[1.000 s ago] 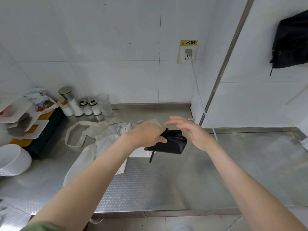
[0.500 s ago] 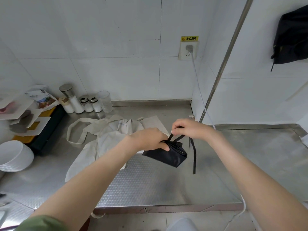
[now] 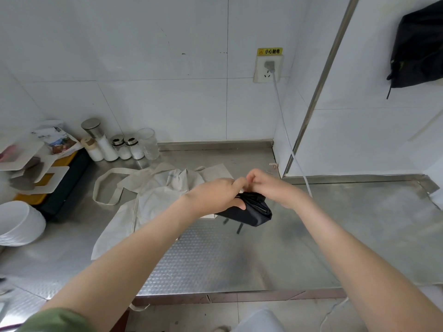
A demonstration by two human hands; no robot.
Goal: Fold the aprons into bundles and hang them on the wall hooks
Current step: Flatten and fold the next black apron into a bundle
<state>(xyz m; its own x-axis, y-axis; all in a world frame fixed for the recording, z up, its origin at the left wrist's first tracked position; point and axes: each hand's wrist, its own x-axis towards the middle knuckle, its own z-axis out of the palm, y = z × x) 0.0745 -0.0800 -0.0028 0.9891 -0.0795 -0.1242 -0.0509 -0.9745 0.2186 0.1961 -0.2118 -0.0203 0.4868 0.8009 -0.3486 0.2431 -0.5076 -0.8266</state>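
**Black apron bundle being tied; beige apron not yet folded**

On the far left, white bowls (image 3: pixel 16 224) and seasoning jars (image 3: pixel 115 146) are seen at the edge of the steel counter (image 3: pixel 359 236). Next, a beige apron (image 3: pixel 155 195) is spread flat and unfolded, its strap looped loose. At centre, a black apron bundle (image 3: pixel 251 212) is held just above the counter: it is clamped by the left hand (image 3: pixel 213 197), thumb underneath, while the right hand (image 3: pixel 271 185) is closed, fingers pinched at the top of the bundle, apparently on a strap; the strap itself is hidden. 2 short strap ends dangle below. At far right, 1 dark bundle (image 3: pixel 419 44) is already hung on the wall. Judged progress: 1 hung, 1 nearly tied and unhung, 1 untouched.
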